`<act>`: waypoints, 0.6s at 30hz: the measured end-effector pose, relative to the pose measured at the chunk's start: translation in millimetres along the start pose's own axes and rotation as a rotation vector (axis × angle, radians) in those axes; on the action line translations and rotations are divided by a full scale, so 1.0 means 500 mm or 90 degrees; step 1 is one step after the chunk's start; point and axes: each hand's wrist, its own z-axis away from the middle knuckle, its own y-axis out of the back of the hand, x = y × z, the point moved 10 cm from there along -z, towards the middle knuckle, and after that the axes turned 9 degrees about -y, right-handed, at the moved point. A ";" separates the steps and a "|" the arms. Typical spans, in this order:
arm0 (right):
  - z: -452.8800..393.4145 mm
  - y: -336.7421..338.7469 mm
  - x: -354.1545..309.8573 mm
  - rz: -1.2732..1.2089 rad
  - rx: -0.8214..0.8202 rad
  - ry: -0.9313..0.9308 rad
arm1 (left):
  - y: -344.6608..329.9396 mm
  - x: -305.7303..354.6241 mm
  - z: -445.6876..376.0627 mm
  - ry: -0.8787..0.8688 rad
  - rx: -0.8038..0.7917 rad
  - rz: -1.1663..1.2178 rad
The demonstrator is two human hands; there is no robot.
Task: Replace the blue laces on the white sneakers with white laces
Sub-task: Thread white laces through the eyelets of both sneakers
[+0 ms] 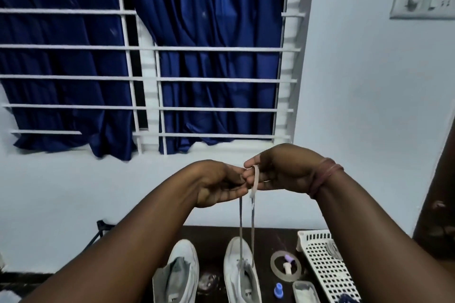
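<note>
Both ends of a thin, flat white fabric lace (254,181) are being held up well above the right-hand white canvas sneaker (240,270), which is standing on the dark tabletop (211,233). The left hand (221,183) and right hand (283,171) are meeting above that sneaker, fingers pinching the lace ends together. The lace looks light, limp and likely to slip, so gripping near its stiffer tips seems wisest. The second white sneaker (179,275), unlaced, is lying just left of the first.
</note>
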 end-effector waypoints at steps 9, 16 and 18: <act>0.002 0.052 -0.051 -0.057 0.084 0.221 | 0.048 0.098 0.003 -0.177 0.131 -0.114; -0.008 0.046 -0.085 -0.051 0.210 0.328 | 0.037 0.163 0.017 -0.400 0.249 -0.396; -0.020 0.040 -0.084 -0.039 0.220 0.335 | 0.035 0.163 0.011 -0.413 0.269 -0.384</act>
